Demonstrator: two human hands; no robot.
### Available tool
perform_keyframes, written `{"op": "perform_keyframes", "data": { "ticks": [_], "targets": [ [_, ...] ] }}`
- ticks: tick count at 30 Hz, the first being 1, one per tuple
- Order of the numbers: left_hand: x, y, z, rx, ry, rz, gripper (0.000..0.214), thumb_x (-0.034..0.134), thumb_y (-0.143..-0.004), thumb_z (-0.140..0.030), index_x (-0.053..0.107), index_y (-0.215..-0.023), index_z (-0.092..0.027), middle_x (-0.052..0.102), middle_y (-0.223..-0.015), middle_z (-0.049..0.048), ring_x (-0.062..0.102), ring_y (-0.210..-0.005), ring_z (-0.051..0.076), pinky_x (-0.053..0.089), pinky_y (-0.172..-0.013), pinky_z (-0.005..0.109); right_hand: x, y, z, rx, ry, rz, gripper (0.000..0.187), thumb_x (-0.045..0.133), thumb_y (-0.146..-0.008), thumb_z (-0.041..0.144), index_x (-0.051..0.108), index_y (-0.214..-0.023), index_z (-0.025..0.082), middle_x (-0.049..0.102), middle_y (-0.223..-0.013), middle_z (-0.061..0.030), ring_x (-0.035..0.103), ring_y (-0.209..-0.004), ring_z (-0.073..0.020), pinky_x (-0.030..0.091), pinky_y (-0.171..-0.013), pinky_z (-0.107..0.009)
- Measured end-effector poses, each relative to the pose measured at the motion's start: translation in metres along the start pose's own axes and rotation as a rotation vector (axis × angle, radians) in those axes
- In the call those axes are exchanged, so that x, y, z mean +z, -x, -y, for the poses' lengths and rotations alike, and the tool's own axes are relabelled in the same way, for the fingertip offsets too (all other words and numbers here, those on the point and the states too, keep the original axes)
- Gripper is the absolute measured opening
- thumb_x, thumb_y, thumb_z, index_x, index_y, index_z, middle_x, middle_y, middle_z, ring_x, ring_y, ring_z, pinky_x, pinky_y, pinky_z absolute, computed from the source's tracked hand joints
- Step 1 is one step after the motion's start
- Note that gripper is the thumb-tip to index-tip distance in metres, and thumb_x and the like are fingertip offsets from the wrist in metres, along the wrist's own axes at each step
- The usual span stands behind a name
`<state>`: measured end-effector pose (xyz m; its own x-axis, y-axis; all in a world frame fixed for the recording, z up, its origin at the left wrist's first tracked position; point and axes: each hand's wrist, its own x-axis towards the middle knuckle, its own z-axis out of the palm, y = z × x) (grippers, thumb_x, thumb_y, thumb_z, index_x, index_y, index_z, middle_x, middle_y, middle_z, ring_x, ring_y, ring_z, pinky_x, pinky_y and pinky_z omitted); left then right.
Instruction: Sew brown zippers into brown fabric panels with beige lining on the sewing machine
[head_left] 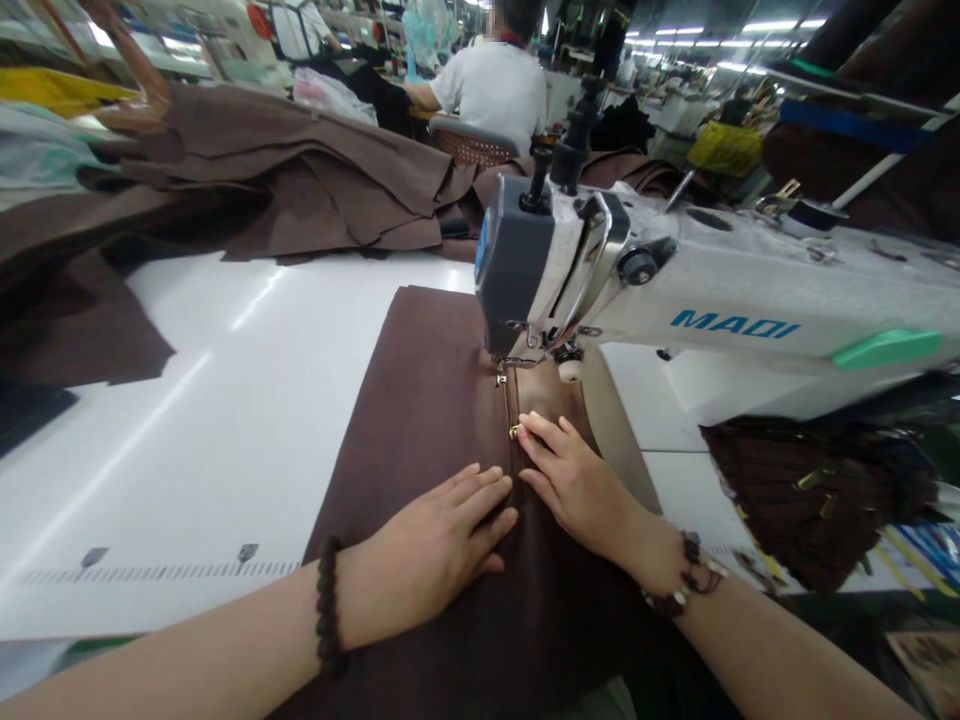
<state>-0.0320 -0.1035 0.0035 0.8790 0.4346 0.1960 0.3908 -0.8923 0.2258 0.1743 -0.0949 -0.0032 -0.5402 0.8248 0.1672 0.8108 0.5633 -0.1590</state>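
A brown fabric panel [427,400] lies on the white table under the head of a white sewing machine [720,290]. A brown zipper [513,415] with a small gold pull runs from the presser foot [501,372] toward me. My left hand [435,545] lies flat on the fabric just left of the zipper, fingers stretched out. My right hand [574,480] rests on the fabric to the zipper's right, fingers extended, fingertips touching the gold pull.
Piles of brown fabric [300,180] cover the far and left side of the table [225,420]. A heap of brown zippers [810,490] sits at the right under the machine arm. A person in a white shirt [495,85] sits beyond, back turned.
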Motion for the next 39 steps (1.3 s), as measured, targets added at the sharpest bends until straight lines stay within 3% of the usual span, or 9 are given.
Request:
{"op": "perform_keyframes", "data": {
  "ticks": [21, 28, 34, 39],
  "targets": [
    [-0.006, -0.025, 0.048, -0.010, 0.037, 0.052, 0.029, 0.052, -0.087, -0.023, 0.053, -0.114, -0.011, 0.049, -0.123, 0.0143, 0.044, -0.119, 0.026, 0.032, -0.107, 0.043, 0.006, -0.044, -0.030, 0.038, -0.055, -0.060, 0.040, 0.038, -0.090, 0.025, 0.048, -0.124, 0.007, 0.048, -0.127, -0.0130, 0.040, -0.121, -0.0225, 0.033, -0.106, -0.042],
    [-0.008, -0.032, 0.062, 0.006, 0.047, 0.047, 0.026, 0.047, -0.089, -0.023, 0.053, -0.112, -0.012, 0.049, -0.120, 0.0132, 0.044, -0.117, 0.024, 0.031, -0.107, 0.042, 0.007, -0.054, -0.040, 0.105, -0.018, -0.057, 0.038, 0.037, -0.090, 0.029, 0.053, -0.120, 0.011, 0.054, -0.119, -0.0139, 0.050, -0.109, -0.0250, 0.046, -0.089, -0.039],
    [-0.012, -0.037, 0.073, 0.037, 0.047, 0.025, 0.026, 0.043, -0.091, -0.023, 0.051, -0.113, -0.011, 0.047, -0.120, 0.0138, 0.044, -0.116, 0.024, 0.032, -0.106, 0.042, 0.003, -0.064, -0.046, 0.074, -0.068, -0.028, 0.030, 0.039, -0.090, 0.025, 0.059, -0.110, 0.015, 0.064, -0.104, -0.0081, 0.059, -0.093, -0.0199, 0.046, -0.088, -0.035],
    [-0.009, -0.038, 0.080, 0.073, 0.041, -0.013, 0.027, 0.039, -0.092, -0.024, 0.052, -0.112, -0.011, 0.049, -0.117, 0.0134, 0.044, -0.116, 0.024, 0.032, -0.106, 0.042, 0.003, -0.067, -0.051, 0.028, -0.078, -0.063, 0.028, 0.038, -0.091, 0.025, 0.062, -0.101, 0.014, 0.066, -0.099, -0.0088, 0.061, -0.091, -0.0194, 0.046, -0.087, -0.035]
  ]
}}
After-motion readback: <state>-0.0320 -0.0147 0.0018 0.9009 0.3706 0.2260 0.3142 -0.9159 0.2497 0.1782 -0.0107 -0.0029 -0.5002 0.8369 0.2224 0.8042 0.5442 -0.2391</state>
